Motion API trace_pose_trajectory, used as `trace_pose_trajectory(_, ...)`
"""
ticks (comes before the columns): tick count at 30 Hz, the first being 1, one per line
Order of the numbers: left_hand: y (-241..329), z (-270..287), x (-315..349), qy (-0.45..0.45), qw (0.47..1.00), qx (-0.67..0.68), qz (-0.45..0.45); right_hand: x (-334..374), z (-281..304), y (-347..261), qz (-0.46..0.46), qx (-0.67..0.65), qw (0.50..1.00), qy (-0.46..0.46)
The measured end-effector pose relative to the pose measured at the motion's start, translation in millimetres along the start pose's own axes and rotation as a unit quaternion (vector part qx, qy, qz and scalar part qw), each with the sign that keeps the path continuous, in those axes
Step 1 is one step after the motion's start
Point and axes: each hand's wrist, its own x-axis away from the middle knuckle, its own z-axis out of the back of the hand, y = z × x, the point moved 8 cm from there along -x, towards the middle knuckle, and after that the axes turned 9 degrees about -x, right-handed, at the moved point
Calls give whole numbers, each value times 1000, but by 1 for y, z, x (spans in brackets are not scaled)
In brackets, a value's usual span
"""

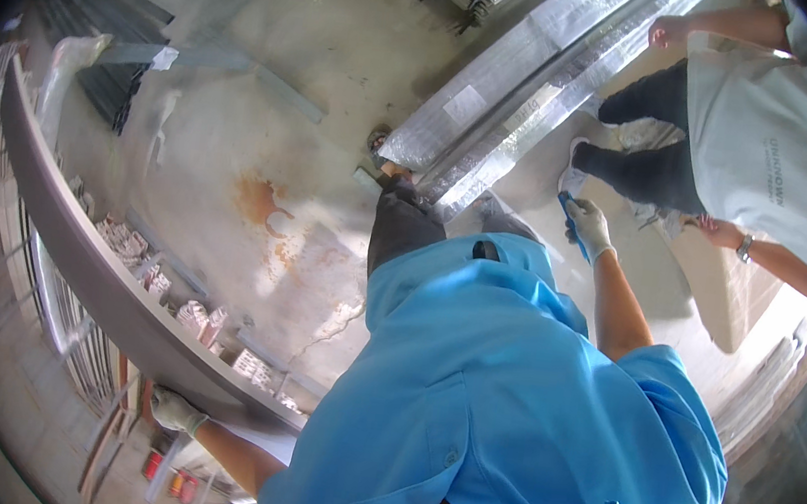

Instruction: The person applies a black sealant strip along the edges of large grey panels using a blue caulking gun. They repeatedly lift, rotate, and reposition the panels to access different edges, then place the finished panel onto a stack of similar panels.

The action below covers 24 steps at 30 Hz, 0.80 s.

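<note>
My right hand [590, 225], in a pale work glove, is raised to the right of my body. Its fingers are closed round a slim blue object [576, 229] whose kind I cannot make out. My left hand [174, 412], also gloved, is low on the left with curled fingers against the lower edge of a long grey bar [132, 284]. The bar runs from beside my body to the far left; its curve comes at least partly from the lens. Long bundles wrapped in clear film [486, 111] extend away from in front of my legs.
On the right stands a person in a pale shirt [769, 146], one hand [667, 31] near the wrapped bundles. Dark metal profiles [97, 38] lie at far left. Racks with pale stacked pieces [122, 243] sit beyond the grey bar. Brown stains [258, 202] mark the concrete floor.
</note>
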Motion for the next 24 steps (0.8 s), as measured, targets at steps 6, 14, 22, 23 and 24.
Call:
trace_pose_trajectory(6,90,-16,-131,31,996,-54,-61,21,-71,-61,30,9,999,-16)
trace_pose_trajectory(14,126,-31,-196,25,997,24,-69,16,-133,-147,48,121,991,-41)
trace_pose_trajectory(22,145,-3,-174,38,983,113,-139,-22,-215,-173,63,259,957,-115)
trace_pose_trajectory(23,146,-1,-175,38,988,88,-123,-24,-219,-162,34,298,945,-128)
trace_pose_trajectory(24,146,0,-176,39,992,64,-105,-24,-225,-160,69,356,923,-133)
